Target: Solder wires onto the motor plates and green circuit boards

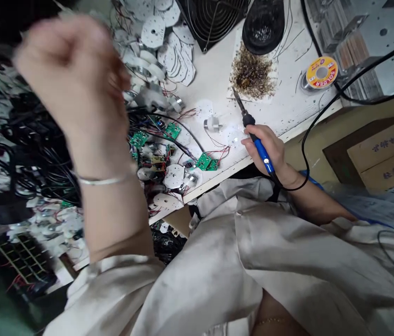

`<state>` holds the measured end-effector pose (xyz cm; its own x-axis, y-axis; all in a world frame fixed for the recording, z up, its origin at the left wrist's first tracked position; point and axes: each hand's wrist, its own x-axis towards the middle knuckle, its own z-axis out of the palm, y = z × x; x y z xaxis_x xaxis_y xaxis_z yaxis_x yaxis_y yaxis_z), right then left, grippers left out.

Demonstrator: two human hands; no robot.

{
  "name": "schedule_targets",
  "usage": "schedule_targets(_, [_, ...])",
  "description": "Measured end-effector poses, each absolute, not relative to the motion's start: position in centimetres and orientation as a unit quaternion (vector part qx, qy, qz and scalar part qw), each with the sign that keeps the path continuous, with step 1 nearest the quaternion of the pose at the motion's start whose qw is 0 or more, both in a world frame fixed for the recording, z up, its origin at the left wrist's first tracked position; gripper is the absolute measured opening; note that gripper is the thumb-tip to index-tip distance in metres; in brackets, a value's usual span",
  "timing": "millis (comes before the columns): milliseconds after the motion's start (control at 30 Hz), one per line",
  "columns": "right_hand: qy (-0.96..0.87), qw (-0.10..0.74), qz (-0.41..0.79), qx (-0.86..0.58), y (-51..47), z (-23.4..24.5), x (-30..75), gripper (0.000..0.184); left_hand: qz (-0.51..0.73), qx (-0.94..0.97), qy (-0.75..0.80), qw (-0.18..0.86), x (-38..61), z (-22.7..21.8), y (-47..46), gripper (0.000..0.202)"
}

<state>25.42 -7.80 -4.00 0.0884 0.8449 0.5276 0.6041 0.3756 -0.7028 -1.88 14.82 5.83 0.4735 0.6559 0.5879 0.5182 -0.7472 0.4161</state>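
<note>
My right hand (pixel 276 151) is wrapped around the blue handle of a soldering iron (pixel 261 153). The iron's tip points away from me, at the near left edge of a heap of brown metallic shavings (pixel 252 74). Raised high on the left, my left hand (pixel 78 65) is curled into a fist and blurred; whatever may be inside it is hidden. Between the hands, a small white motor (pixel 212 123) with thin wires lies on the white bench (pixel 242 161). Green circuit boards (pixel 204 161) with red and black wires rest near the bench edge.
A solder spool (pixel 321 73) stands at the right, by stacked flat plates (pixel 354 56). A black fan (pixel 214 18) and a dark bowl (pixel 264 28) are at the back. White discs (pixel 177 58) and black cables (pixel 48 135) crowd the left. Cardboard boxes (pixel 385 154) sit below right.
</note>
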Motion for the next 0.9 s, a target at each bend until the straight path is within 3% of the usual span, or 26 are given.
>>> schedule_targets(67, [-0.663, 0.492, 0.13, -0.549, -7.8, -4.0, 25.4, 0.036, 0.426, 0.79, 0.405, 0.172, 2.0, 5.6, 6.9, 0.011])
schedule_targets(233, [-0.656, 0.487, 0.167, -0.551, -7.9, -3.8, 25.4, 0.034, 0.259, 0.842, 0.443, 0.169, 6.9, 2.1, -3.4, 0.013])
schedule_targets(500, [-0.624, 0.512, 0.223, -0.547, -8.0, -3.6, 25.5, 0.033, 0.207, 0.86, 0.456, 0.098, 7.8, -1.6, -4.4, 0.011])
schedule_targets(700, [-0.409, 0.683, 0.292, -0.53, -9.3, -2.4, 25.4, 0.017, 0.209, 0.862, 0.454, 0.081, 7.9, -1.8, -4.5, 0.01])
schedule_targets(900, [-0.369, 0.679, 0.292, -0.564, -9.4, -2.2, 26.5, 0.038, 0.202, 0.864, 0.455, 0.078, 7.8, -1.7, -4.5, 0.011])
